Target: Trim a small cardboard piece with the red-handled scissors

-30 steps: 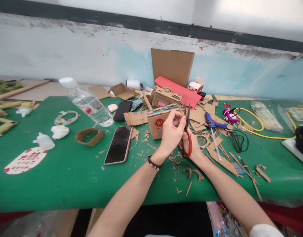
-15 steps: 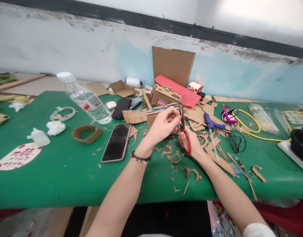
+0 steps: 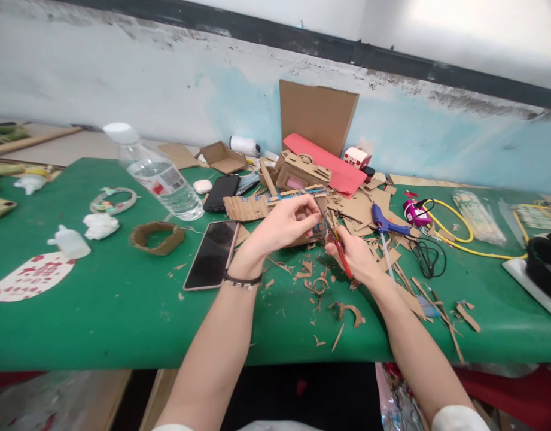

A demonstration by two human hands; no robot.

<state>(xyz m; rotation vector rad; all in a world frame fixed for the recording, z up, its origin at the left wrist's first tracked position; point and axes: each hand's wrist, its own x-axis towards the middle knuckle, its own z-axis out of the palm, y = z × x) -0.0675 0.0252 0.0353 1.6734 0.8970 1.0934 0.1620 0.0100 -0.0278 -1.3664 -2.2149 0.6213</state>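
My right hand (image 3: 358, 257) is closed round the red handles of a pair of scissors (image 3: 342, 257). Their dark blades point up and away, toward the fingertips of my left hand (image 3: 291, 221). Fingers and thumb of that hand are pinched together; whatever lies between them is too small and hidden to make out. Just behind both hands sits a cardboard piece with blue print (image 3: 319, 231), partly covered by my left hand. Cardboard scraps (image 3: 319, 284) lie scattered on the green table (image 3: 136, 323) below the scissors.
A blue glue gun (image 3: 387, 222) with a black cord lies to the right. Left of my hands are a phone (image 3: 211, 254), a cardboard ring (image 3: 157, 237) and a water bottle (image 3: 161, 179). A cardboard camera model (image 3: 302, 172) and red sheet (image 3: 326, 164) are behind.
My hands have drawn slightly apart, the left shifting left and the right moving right with the scissors. The blue-printed cardboard behind them shows more now.
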